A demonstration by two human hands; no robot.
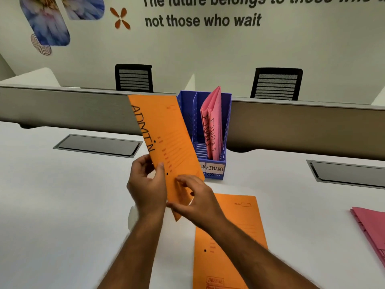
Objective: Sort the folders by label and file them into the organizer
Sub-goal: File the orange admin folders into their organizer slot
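Head view: left hand (145, 184) and right hand (198, 201) both grip, seemingly, orange ADMIN folder (166, 138)

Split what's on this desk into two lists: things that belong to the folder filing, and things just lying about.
Part of the job:
- orange ADMIN folder, held by left hand and right hand
- blue organizer
- pink FINANCE folders, already filed
- orange folder flat on the desk
- pink folders at the right edge

Just there:
- two desk cable hatches
- two black chairs
- wall lettering
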